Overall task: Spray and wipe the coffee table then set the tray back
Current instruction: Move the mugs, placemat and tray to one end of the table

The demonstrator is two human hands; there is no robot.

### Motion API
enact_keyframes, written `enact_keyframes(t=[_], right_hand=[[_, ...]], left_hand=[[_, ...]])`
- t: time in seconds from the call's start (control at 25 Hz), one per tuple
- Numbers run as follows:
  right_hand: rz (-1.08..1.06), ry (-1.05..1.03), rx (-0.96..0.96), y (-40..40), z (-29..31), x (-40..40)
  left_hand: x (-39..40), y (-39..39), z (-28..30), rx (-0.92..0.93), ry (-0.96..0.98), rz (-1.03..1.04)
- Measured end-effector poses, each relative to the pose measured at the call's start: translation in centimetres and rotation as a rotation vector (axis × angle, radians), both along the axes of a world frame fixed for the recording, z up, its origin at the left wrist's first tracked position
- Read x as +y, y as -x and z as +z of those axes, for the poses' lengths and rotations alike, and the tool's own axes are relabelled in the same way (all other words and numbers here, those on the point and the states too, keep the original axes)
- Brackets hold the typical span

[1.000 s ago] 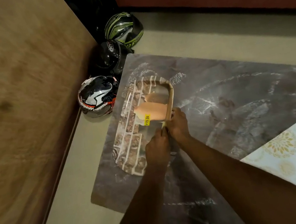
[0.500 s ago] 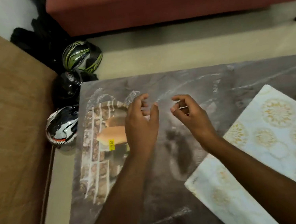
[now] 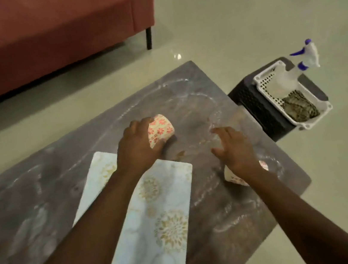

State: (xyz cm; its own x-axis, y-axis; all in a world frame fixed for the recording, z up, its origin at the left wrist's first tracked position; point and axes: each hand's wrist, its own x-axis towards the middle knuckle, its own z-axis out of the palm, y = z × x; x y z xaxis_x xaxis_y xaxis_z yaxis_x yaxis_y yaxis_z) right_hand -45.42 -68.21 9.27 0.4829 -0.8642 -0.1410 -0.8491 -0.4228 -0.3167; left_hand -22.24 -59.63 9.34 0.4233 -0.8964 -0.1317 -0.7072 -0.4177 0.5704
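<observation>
The dark marbled coffee table [image 3: 225, 210] fills the middle, streaked with wet wipe marks. A pale rectangular tray [image 3: 159, 224] with gold flower prints lies on it under my left forearm. My left hand [image 3: 136, 146] is closed around a white cup with red flowers [image 3: 161, 129], tilted on the table just beyond the tray. My right hand [image 3: 234, 147] hovers with fingers spread over a second flowered cup [image 3: 234, 177], mostly hidden beneath my wrist. The spray bottle [image 3: 302, 62] with blue trigger stands in a white basket [image 3: 323, 109] at the right.
The white basket sits on a black perforated stool [image 3: 252, 102] beside the table's right end and also holds a patterned cloth [image 3: 298, 106]. A red sofa [image 3: 41, 34] with a black leg runs along the far side. Glossy pale floor surrounds the table.
The view swung right, away from the brick-patterned tray and the helmets. Both hands left that tray and moved to the flowered cups; my left hand has taken hold of one.
</observation>
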Motion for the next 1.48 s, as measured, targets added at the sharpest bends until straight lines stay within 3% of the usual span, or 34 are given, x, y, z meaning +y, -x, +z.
enact_keyframes(t=[0.16, 0.36, 0.48, 0.68, 0.8, 0.92, 1.0, 1.08, 1.24, 1.48], right_hand=[[0.100, -0.228, 0.360, 7.5, -3.9, -0.4], [0.175, -0.283, 0.253, 9.0, -4.8, -0.4], [0.166, -0.328, 0.284, 10.4, -4.9, -0.8], [0.048, -0.256, 0.347, 9.4, -4.7, 0.2], [0.021, -0.259, 0.313, 8.0, -3.3, 0.8], [0.097, -0.269, 0.215, 3.5, -0.9, 2.7], [0.192, -0.298, 0.198, -0.7, 1.0, 4.2], [0.330, -0.291, 0.269, -5.8, 2.6, 6.2], [0.613, -0.221, 0.389, -18.3, 5.4, 12.7], [1.094, -0.080, 0.429, -37.0, 6.0, 30.3]], left_hand=[[-5.4, 3.7, -4.0, -0.238, -0.102, -0.074], [-6.8, 4.4, -6.4, -0.413, -0.243, -0.078], [-7.2, 4.1, -6.7, -0.468, -0.294, -0.023], [-5.9, 3.7, -5.8, -0.446, -0.375, -0.032], [-3.7, 3.6, -4.3, -0.300, -0.322, 0.006], [0.7, 2.0, -1.7, -0.076, -0.243, 0.131], [4.4, 0.0, -0.3, -0.011, -0.320, 0.164], [9.4, -3.0, 0.7, 0.112, -0.405, 0.257], [21.2, -10.1, 2.4, 0.365, -0.324, 0.595], [41.8, -19.2, 3.6, 0.215, -0.451, 0.819]])
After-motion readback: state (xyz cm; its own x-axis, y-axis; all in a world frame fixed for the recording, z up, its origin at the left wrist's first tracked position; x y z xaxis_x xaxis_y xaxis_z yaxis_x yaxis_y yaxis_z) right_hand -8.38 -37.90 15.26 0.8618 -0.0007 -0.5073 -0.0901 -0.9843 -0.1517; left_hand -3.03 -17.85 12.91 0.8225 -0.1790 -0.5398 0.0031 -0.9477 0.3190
